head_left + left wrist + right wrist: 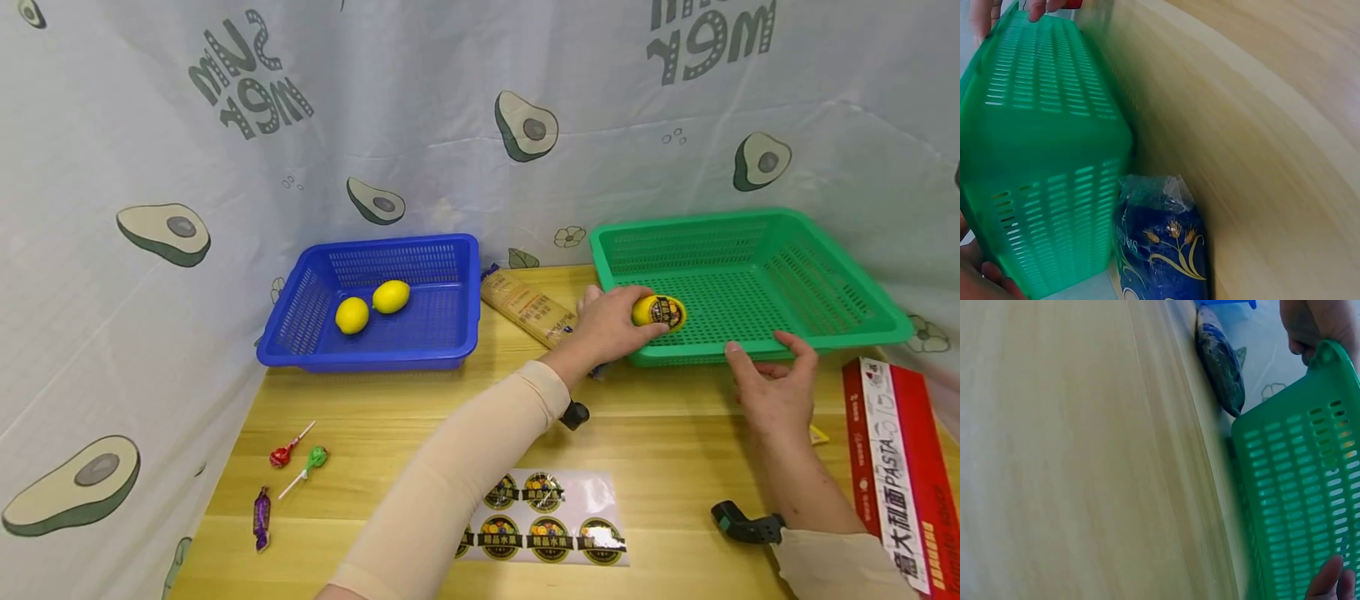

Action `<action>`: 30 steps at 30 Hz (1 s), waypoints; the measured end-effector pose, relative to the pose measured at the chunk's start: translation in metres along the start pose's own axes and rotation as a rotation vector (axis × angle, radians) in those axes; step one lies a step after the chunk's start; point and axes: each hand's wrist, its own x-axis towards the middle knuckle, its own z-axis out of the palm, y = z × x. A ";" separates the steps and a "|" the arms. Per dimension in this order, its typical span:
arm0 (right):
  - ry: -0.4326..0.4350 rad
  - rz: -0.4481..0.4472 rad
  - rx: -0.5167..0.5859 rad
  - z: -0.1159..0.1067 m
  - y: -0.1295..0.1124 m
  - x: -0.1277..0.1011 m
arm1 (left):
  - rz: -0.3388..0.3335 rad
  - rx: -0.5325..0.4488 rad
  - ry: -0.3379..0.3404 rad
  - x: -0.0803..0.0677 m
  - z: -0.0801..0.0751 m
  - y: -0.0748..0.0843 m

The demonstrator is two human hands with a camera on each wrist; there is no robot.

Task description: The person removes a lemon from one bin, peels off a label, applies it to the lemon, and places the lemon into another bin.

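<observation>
Pinching 1 lemon (658, 312) (dark label (666, 313) showing) with my left hand (611, 323), I hold it in the near-left corner of the green basket (750, 287); my relaxed right hand (777, 392) touches the front rim (855, 340).

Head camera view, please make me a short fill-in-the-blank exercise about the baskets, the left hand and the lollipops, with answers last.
The blue basket holds ____ lemons.
The left hand holds a labelled lemon at the ____ basket.
The green lollipop lies beside the ____ lollipop.
Missing words: two; green; red.
</observation>
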 end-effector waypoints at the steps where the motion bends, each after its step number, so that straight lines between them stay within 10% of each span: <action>1: -0.008 -0.001 0.026 0.000 -0.001 0.000 | -0.006 0.000 -0.002 -0.001 -0.001 0.000; 14: 0.035 0.011 0.027 0.003 -0.003 -0.008 | 0.183 -0.346 0.022 -0.056 -0.018 -0.034; 21: 0.097 -0.174 -0.078 0.042 -0.006 -0.047 | 0.209 -0.431 0.015 -0.103 -0.025 -0.049; 30: -0.263 -0.416 -0.217 0.106 -0.012 -0.092 | 0.106 -0.551 0.140 -0.159 -0.036 -0.079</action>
